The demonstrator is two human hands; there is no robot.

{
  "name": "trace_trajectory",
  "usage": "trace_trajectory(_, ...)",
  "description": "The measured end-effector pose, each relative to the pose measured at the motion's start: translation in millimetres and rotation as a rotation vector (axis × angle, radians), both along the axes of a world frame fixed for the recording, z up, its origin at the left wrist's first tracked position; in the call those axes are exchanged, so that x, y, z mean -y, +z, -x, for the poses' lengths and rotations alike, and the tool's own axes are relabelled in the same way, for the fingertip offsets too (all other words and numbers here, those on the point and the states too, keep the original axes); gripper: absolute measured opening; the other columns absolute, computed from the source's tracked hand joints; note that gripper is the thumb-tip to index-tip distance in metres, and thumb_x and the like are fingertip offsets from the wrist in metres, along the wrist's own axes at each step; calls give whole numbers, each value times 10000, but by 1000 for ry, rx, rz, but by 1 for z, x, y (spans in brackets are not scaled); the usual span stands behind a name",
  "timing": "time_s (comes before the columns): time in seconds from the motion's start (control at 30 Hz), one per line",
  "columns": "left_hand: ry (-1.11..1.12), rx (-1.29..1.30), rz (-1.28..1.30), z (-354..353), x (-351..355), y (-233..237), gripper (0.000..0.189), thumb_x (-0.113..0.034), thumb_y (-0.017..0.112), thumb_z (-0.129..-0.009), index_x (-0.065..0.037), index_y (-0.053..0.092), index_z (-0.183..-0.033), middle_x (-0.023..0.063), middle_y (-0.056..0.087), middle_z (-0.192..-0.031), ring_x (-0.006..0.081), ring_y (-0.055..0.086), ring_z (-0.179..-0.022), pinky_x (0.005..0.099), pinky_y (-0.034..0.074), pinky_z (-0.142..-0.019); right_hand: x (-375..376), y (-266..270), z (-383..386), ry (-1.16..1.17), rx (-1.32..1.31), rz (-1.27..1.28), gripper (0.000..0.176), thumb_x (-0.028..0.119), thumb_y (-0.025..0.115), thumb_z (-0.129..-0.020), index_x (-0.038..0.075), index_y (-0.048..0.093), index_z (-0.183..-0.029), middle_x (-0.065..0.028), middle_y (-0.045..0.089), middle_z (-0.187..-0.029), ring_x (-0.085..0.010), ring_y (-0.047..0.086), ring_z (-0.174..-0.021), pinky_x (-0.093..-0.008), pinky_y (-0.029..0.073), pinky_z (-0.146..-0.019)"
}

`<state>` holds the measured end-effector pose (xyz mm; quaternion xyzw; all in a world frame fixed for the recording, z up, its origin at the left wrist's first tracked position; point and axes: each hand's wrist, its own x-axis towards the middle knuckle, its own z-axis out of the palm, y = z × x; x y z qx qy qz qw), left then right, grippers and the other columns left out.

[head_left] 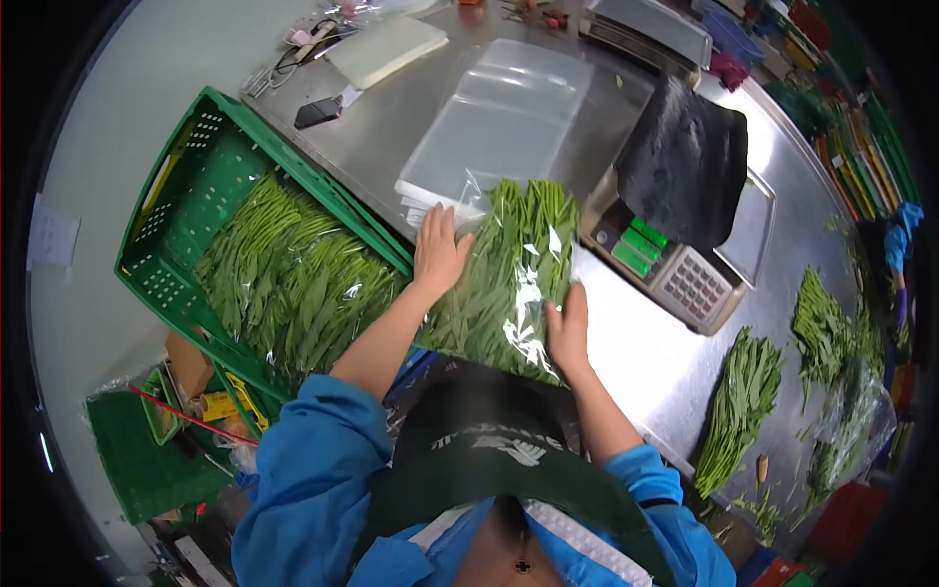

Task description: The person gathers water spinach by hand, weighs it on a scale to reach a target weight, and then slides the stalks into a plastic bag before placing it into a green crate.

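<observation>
Both hands are lying flat on a clear bag of green stalks (pixel 509 269), which is resting on the steel table (pixel 636 357) near its front edge, just left of the weighing scale (pixel 675 269). The left hand (pixel 437 252) is pressing the bag's left edge, fingers (pixel 440 220) extended and close together. The right hand (pixel 567 328) is pressing the near right corner, fingers likewise together. A green crate (pixel 186 147) of bagged greens is sitting at the left; a stack of empty bags (pixel 504 112) is lying farther back.
</observation>
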<state>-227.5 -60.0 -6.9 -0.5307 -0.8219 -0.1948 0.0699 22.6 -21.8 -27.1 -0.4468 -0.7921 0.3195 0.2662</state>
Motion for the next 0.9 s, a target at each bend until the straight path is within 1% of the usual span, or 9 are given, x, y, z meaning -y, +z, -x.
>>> trace_trajectory(0.07,103,403,73,3,-25,5,613,-380,528,-813,71,400,-1208,236,411,-1248,314,416,-1143,420,323,-945,-3,36,3,-198,-668,920,530,208,593,-803,-45,367,-1210,-170,488,-1159,-287,515,-1007,-364,430,-839)
trace_trajectory(0.13,125,1250,417,11,-44,15,725,-507,599,-737,84,482,-1140,205,528,-1131,251,536,-1001,373,426,-840,-34,25,-1,-25,-588,1430,490,195,624,-779,-24,426,-1170,-113,555,-1045,-215,566,-888,-324,474,-755)
trace_trajectory(0.23,0,1781,92,7,-17,40,479,-381,663,-738,-14,580,-1035,91,633,-817,152,604,-676,280,486,-611,-41,60,6,161,-664,1304,573,99,665,-681,-16,423,-1187,-129,563,-1039,-238,576,-899,-347,479,-765)
trace_trajectory(0.33,-106,2026,-104,17,58,109,557,-200,690,-731,-45,430,-1198,43,568,-1006,126,570,-862,279,501,-678,-25,102,25,387,-724,1123,761,69,765,-499,0,436,-1181,-99,572,-1034,-238,568,-937,-348,442,-830)
trace_trajectory(0.53,26,1205,-615,98,221,219,634,-7,693,-652,-3,410,-1219,80,539,-1116,179,529,-998,309,426,-851,28,213,205,712,-463,34,643,142,738,-673,10,417,-1215,-80,583,-983,-140,546,-882,-297,432,-774)
trace_trajectory(0.63,300,857,-728,139,252,252,647,-15,715,-625,-20,427,-1205,101,551,-1120,215,542,-999,329,427,-861,52,204,255,770,-602,336,555,98,674,-741,22,413,-1226,-63,587,-964,-119,537,-858,-275,434,-735)
trace_trajectory(0.7,336,-99,-399,190,256,221,704,-69,745,-609,-68,417,-1232,136,506,-1196,269,509,-1074,356,413,-889,70,176,266,897,-478,479,520,69,652,-758,15,415,-1219,-44,593,-926,-112,538,-799,-242,433,-711)
trace_trajectory(0.8,319,-141,171,232,248,159,691,-311,688,-688,-130,382,-1281,130,379,-1315,282,421,-1167,442,310,-960,94,153,253,989,-183,517,526,74,646,-763,28,405,-1228,-46,600,-899,-121,553,-785,-255,441,-733)
trace_trajectory(0.9,162,-54,55,269,241,156,518,-381,604,-752,-90,493,-1167,119,501,-1194,250,464,-1111,436,302,-926,93,137,219,842,-92,558,561,85,643,-767,43,370,-1255,-79,603,-923,-142,570,-869,-283,441,-793)
